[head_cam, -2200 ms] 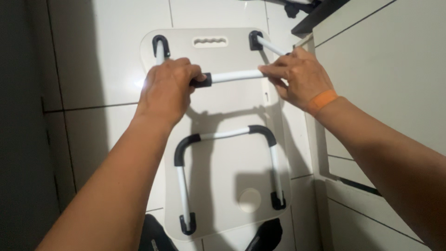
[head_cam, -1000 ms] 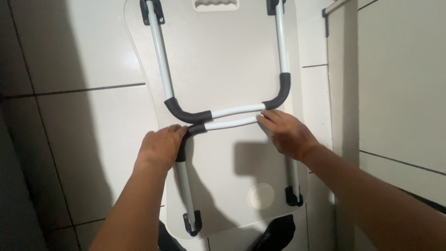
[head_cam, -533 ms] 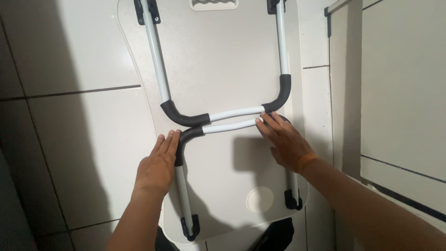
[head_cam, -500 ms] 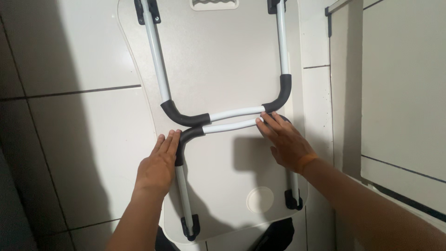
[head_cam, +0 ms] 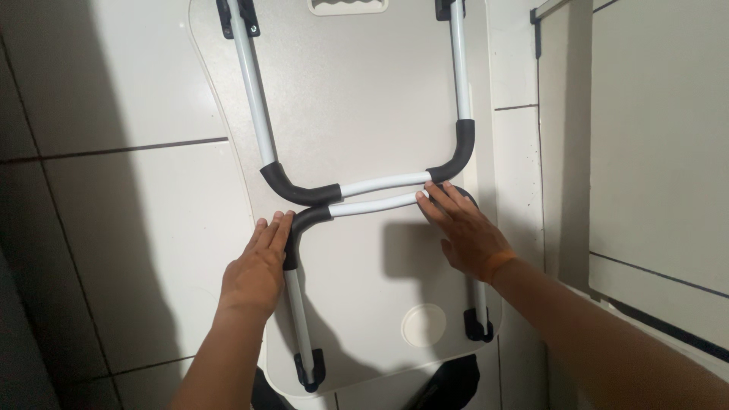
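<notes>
Pressing lower folding leg (head_cam: pixel 304 304) flat against lap tray underside (head_cam: pixel 357 114): left hand (head_cam: pixel 254 273) and right hand (head_cam: pixel 467 239) flat, fingers spread, gripping nothing, best kept even.

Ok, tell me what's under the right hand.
The right hand lies flat on the lower leg's padded corner, on the folding tray's white underside. The corner itself is mostly covered.

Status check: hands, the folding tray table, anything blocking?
Left hand flat, open, on the lower leg frame. Right hand flat, open, on its other corner. Both legs folded against the tray table, which lies on the tiled floor. Nothing blocking.
</notes>
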